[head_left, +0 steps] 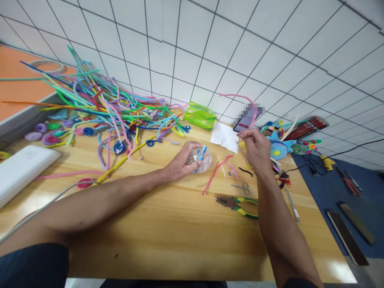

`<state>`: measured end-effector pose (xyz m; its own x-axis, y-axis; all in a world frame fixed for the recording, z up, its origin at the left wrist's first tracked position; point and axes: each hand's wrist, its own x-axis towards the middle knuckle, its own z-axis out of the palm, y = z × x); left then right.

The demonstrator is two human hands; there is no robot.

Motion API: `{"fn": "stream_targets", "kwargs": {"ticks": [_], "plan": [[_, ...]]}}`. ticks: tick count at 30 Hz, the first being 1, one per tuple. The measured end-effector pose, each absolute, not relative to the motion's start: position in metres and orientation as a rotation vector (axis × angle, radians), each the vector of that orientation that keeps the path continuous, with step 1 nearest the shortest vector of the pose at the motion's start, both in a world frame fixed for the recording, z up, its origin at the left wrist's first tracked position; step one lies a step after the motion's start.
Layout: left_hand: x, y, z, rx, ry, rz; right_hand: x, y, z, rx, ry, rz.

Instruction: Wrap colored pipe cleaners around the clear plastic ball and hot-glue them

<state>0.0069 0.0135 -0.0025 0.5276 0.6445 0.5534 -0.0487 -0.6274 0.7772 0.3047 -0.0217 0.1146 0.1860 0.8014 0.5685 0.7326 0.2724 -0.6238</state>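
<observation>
My left hand [183,162] is closed around a clear, rounded plastic container [205,161] with blue bits on it, low over the wooden table. What exactly the container is, I cannot make out. Held up on the right, my right hand [255,149] pinches a pink pipe cleaner [240,96], whose free end curves up and to the left. Between the hands lie cut pink pipe cleaner pieces [216,173], a white strip and a short black one. Small scissors [241,187] and combination pliers [237,204] with yellow-green handles rest nearer to me.
A big heap of coloured pipe cleaners [117,104] spreads over the left back. Behind the hands are a green packet [199,116], white paper [224,137] and a phone [246,119]. Finished-looking colourful figures [279,149] stand right, beside a blue mat [327,188]. A white box [25,170] sits left.
</observation>
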Motion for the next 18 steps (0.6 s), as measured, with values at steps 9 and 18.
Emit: {"fn": "stream_targets", "kwargs": {"ticks": [9, 18], "plan": [[0.009, 0.014, -0.003, 1.994, 0.491, 1.134, 0.303, -0.025, 0.088, -1.565, -1.734, 0.054], [0.011, 0.015, -0.005, 1.977, 0.467, 1.148, 0.3, -0.035, 0.082, -1.492, -1.767, 0.075]]}}
